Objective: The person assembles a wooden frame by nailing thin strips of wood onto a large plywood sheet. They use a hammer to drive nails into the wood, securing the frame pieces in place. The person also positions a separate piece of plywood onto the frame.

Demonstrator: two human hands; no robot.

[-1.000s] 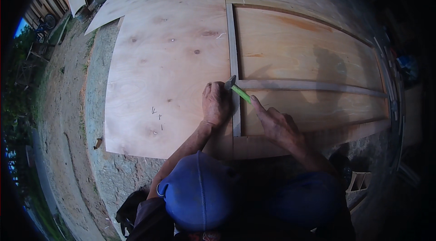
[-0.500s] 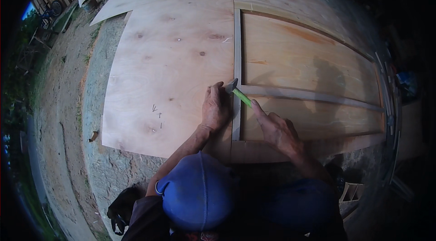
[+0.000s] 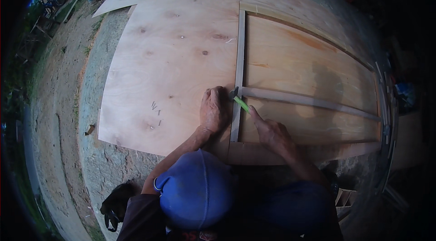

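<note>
My right hand (image 3: 274, 136) grips the green handle of a hammer (image 3: 241, 104). Its dark metal head is at the narrow wooden strip (image 3: 240, 54) along the left side of a frame. Just left of the hammer head, my left hand (image 3: 212, 109) rests on the pale plywood sheet (image 3: 168, 68) with its fingers curled together. Whatever those fingers may hold is hidden. Several loose nails (image 3: 154, 105) lie on the plywood to the left of that hand. Across the framed panel (image 3: 295, 50) runs a wooden crosspiece (image 3: 309, 99), joined at the strip by the hammer.
A rounded blue cloth shape with a seam (image 3: 197, 191) sits between my forearms. At the lower left, a black bag-like thing (image 3: 116, 202) lies on the rough ground. Thin strips (image 3: 386, 127) lie along the right side. A small brown scrap (image 3: 90, 129) is left of the plywood.
The left hand has drawn slightly back from the hammer head, its fingers more curled. The hammer head has shifted a little down the picture. The whole view has turned slightly.
</note>
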